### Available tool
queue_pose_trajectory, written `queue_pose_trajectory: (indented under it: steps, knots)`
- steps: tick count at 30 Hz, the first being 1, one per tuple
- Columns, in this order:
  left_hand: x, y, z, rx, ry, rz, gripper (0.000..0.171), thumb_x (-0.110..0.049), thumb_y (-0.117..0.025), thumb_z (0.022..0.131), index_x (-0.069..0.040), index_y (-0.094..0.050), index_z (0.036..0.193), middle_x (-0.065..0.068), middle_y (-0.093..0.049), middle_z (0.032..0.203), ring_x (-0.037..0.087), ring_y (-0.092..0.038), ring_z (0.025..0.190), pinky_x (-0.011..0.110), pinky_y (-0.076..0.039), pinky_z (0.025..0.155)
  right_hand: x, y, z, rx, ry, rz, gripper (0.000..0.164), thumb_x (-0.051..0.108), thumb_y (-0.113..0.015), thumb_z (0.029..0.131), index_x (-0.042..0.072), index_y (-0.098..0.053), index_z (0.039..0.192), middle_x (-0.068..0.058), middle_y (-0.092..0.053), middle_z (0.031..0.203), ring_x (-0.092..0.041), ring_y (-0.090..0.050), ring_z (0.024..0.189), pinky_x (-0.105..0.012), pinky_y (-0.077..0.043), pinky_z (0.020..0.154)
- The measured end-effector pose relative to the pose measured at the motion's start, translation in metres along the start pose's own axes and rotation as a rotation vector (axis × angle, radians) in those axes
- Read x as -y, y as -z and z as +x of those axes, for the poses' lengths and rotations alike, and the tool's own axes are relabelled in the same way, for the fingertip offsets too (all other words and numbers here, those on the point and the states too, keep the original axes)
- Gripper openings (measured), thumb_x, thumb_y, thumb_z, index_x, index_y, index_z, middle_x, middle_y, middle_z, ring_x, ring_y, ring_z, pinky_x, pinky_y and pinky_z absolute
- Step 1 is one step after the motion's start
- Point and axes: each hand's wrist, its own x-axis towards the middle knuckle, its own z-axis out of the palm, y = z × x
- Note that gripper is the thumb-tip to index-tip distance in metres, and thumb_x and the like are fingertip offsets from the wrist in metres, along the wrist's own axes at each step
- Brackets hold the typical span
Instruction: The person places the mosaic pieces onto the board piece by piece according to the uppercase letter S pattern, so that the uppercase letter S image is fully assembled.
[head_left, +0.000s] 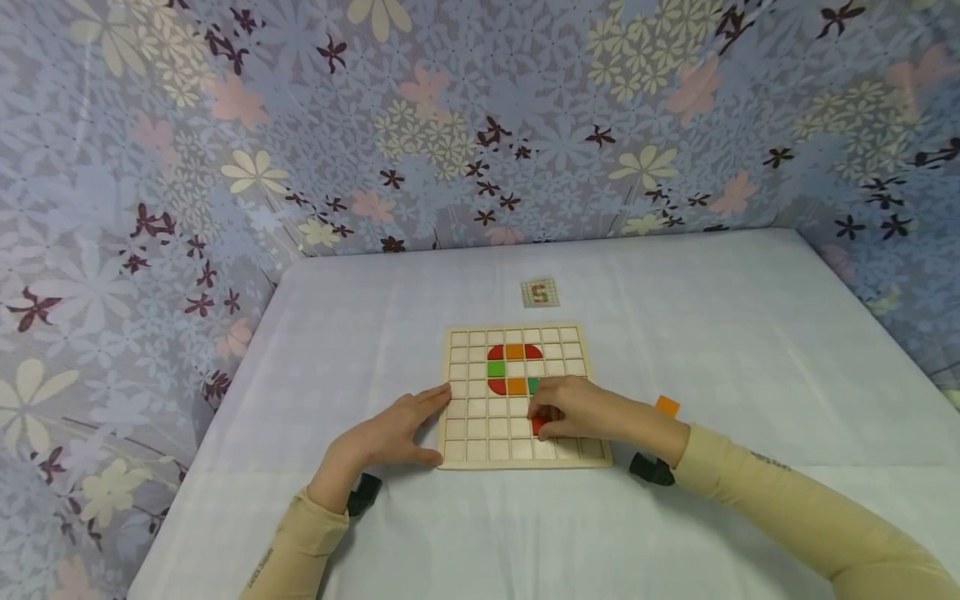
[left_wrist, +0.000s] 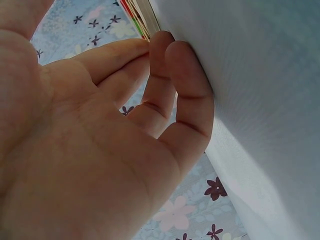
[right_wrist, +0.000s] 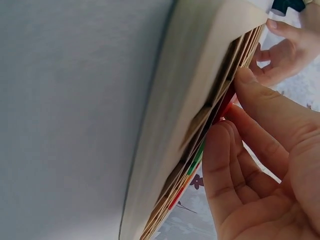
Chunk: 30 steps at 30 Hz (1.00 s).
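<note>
A wooden grid board (head_left: 476,427) lies on the table. My right hand (head_left: 573,408) is over its lower right part, thumb and fingertips pinching a red tile (head_left: 538,425) at one of the cells. In the right wrist view the red tile (right_wrist: 226,104) shows between thumb and fingers, low at the grid. Along the board's left edge rests my left hand (head_left: 393,429), fingertips touching the frame and thumb spread toward the near corner. Set in the grid are red rounded tiles (head_left: 497,387), orange tiles (head_left: 516,386), a light green tile (head_left: 496,368) and a darker green tile (head_left: 533,385), partly hidden by the right hand.
Behind the board lies a small pattern card (head_left: 540,292) with an S-like figure. A loose orange tile (head_left: 667,406) sits right of the board, partly behind the right forearm. A white cloth (head_left: 360,325) covers the table; flowered fabric (head_left: 480,125) hangs behind it.
</note>
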Motion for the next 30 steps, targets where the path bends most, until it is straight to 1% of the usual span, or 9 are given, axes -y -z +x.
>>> queue_pose_trajectory:
  steps: [3, 8, 16, 20, 22, 25, 28, 30]
  knots:
    - [-0.001, 0.001, 0.000, 0.002, -0.001, 0.003, 0.088, -0.026, -0.076, 0.080, 0.000, -0.027, 0.148, 0.010, -0.021, 0.154, 0.031, -0.025, 0.137, 0.047, -0.025, 0.108, 0.000, 0.001, 0.000, 0.000, 0.012, -0.001, 0.021, 0.018, -0.079, 0.077, 0.008, -0.070, 0.094, 0.005, -0.057, 0.085, -0.007, -0.052, 0.072, -0.018, -0.046, 0.062]
    - [-0.001, 0.001, 0.000, 0.001, -0.005, 0.009, 0.088, -0.026, -0.077, 0.079, 0.001, -0.027, 0.147, 0.011, -0.022, 0.154, 0.031, -0.027, 0.136, 0.046, -0.026, 0.107, 0.000, 0.002, 0.000, 0.005, 0.007, -0.004, 0.023, 0.020, -0.079, 0.077, 0.008, -0.070, 0.094, 0.005, -0.057, 0.086, -0.007, -0.051, 0.072, -0.018, -0.046, 0.062]
    - [-0.002, 0.002, -0.001, 0.007, 0.004, 0.001, 0.088, -0.026, -0.076, 0.080, 0.000, -0.026, 0.148, 0.010, -0.021, 0.154, 0.030, -0.024, 0.138, 0.047, -0.022, 0.109, 0.001, 0.001, 0.000, -0.009, 0.000, -0.012, 0.017, 0.016, -0.078, 0.078, 0.009, -0.070, 0.092, 0.005, -0.057, 0.085, -0.007, -0.053, 0.071, -0.018, -0.046, 0.061]
    - [-0.001, 0.002, 0.000, 0.006, 0.002, 0.003, 0.088, -0.026, -0.076, 0.080, 0.000, -0.026, 0.148, 0.010, -0.021, 0.154, 0.029, -0.023, 0.138, 0.047, -0.022, 0.109, 0.001, 0.003, 0.000, -0.018, -0.016, 0.017, 0.017, 0.016, -0.078, 0.078, 0.010, -0.070, 0.092, 0.005, -0.057, 0.085, -0.007, -0.053, 0.069, -0.019, -0.046, 0.061]
    - [-0.001, 0.001, 0.000, 0.007, 0.000, 0.005, 0.088, -0.026, -0.076, 0.080, 0.000, -0.026, 0.148, 0.011, -0.021, 0.154, 0.028, -0.023, 0.138, 0.047, -0.022, 0.109, 0.001, 0.006, -0.001, -0.037, -0.018, 0.039, 0.017, 0.015, -0.077, 0.079, 0.009, -0.070, 0.093, 0.004, -0.059, 0.086, -0.006, -0.053, 0.069, -0.020, -0.047, 0.061]
    - [0.000, 0.001, 0.001, 0.010, -0.004, 0.010, 0.088, -0.026, -0.076, 0.080, 0.001, -0.026, 0.147, 0.011, -0.021, 0.154, 0.028, -0.023, 0.138, 0.046, -0.021, 0.109, 0.001, 0.017, -0.003, -0.088, -0.004, 0.072, 0.018, 0.013, -0.077, 0.079, 0.006, -0.070, 0.095, -0.001, -0.061, 0.089, -0.005, -0.055, 0.070, -0.021, -0.049, 0.062]
    - [0.001, 0.000, 0.002, 0.009, -0.007, 0.015, 0.088, -0.026, -0.076, 0.080, 0.002, -0.027, 0.147, 0.012, -0.022, 0.154, 0.027, -0.023, 0.138, 0.046, -0.021, 0.110, 0.002, 0.032, -0.006, -0.142, 0.006, 0.071, 0.021, 0.013, -0.076, 0.080, 0.005, -0.069, 0.098, -0.004, -0.063, 0.092, -0.006, -0.057, 0.071, -0.022, -0.051, 0.063]
    - [0.001, 0.000, 0.001, 0.007, -0.007, 0.015, 0.088, -0.026, -0.076, 0.080, 0.002, -0.027, 0.147, 0.012, -0.022, 0.154, 0.027, -0.023, 0.138, 0.046, -0.021, 0.110, 0.003, 0.043, -0.009, -0.174, -0.012, 0.055, 0.023, 0.016, -0.077, 0.080, 0.006, -0.069, 0.099, -0.003, -0.063, 0.093, -0.006, -0.057, 0.072, -0.023, -0.051, 0.063]
